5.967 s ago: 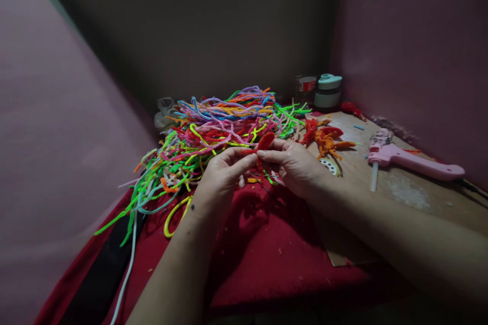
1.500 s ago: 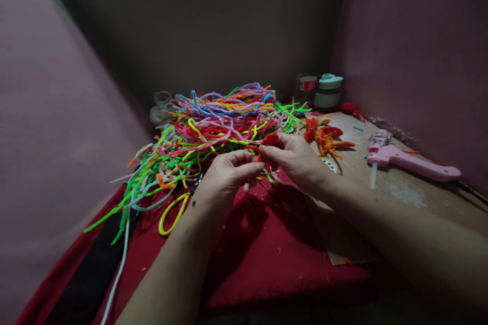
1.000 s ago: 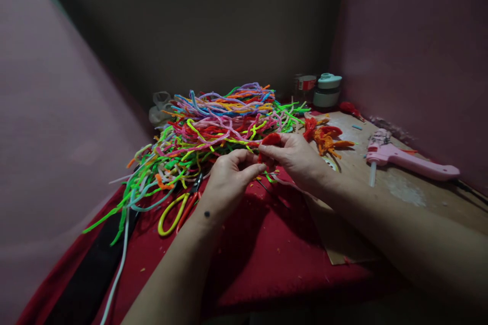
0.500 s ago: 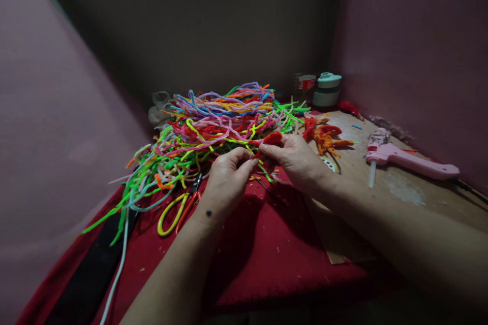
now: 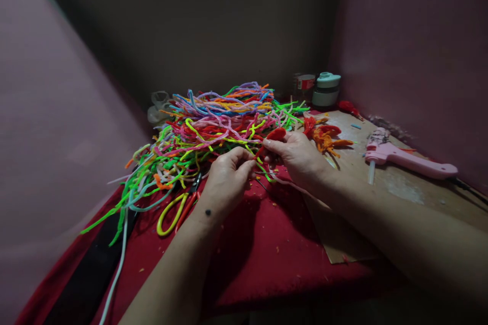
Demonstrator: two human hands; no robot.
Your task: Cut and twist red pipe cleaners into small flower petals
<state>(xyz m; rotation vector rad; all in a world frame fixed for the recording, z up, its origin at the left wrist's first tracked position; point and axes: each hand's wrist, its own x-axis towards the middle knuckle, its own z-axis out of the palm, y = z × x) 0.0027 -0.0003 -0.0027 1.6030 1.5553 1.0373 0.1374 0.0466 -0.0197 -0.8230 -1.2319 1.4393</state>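
My left hand (image 5: 227, 177) and my right hand (image 5: 299, 156) meet above the red cloth (image 5: 267, 244), both pinched on a red pipe-cleaner piece (image 5: 273, 136) bent into a loop. The loop sticks up above my right thumb, and its thin stem runs down to my left fingertips. Just behind my hands lies a big heap of many-coloured pipe cleaners (image 5: 217, 127). Yellow-handled scissors (image 5: 176, 207) lie on the cloth beside my left wrist.
A pink glue gun (image 5: 409, 160) lies on the wooden board (image 5: 404, 188) at the right. Red and orange pipe-cleaner shapes (image 5: 324, 134) sit beyond my right hand. A jar and a teal-lidded container (image 5: 326, 90) stand at the back. Pink walls close in on both sides.
My hands have shifted slightly away from me and apart. The red loop now stands a bit higher above my right thumb, with its stem stretched towards my left fingers.
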